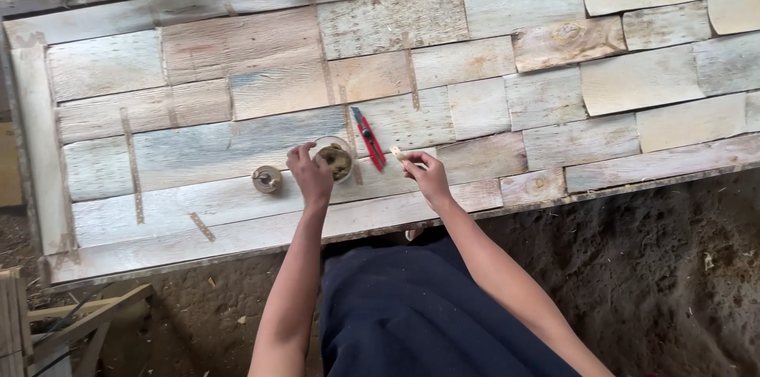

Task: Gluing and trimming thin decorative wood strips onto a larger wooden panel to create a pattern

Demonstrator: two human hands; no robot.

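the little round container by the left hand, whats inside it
The container holds a lumpy brownish-tan paste or filler, seen through its open top. The left hand grips its near rim and covers part of the contents; how deep it goes cannot be seen.

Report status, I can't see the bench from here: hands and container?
Left hand grips small tub. Right hand holds pale stick. Red knife lies between; nothing blocking.
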